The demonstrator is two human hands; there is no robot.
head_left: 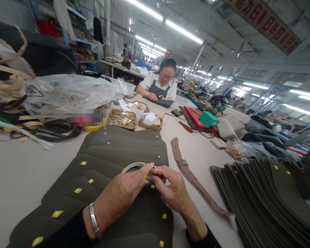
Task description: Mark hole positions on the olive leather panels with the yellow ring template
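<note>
The left hand [119,189] grips the tape roll [132,165]; the right hand [173,185] has narrow-set fingers, hold unclear. Steadying the roll should help.

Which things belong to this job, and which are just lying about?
Seemingly in use:
- yellow roll of tape
- dark olive overlapping panels
- small yellow tape pieces

Apparently lying about:
- green rectangular box
- speckled brown fabric strip
- crumpled clear plastic bag

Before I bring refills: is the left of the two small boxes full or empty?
Not empty: gold-coloured pieces spread across the left box; whether brimful, I cannot tell.
</note>
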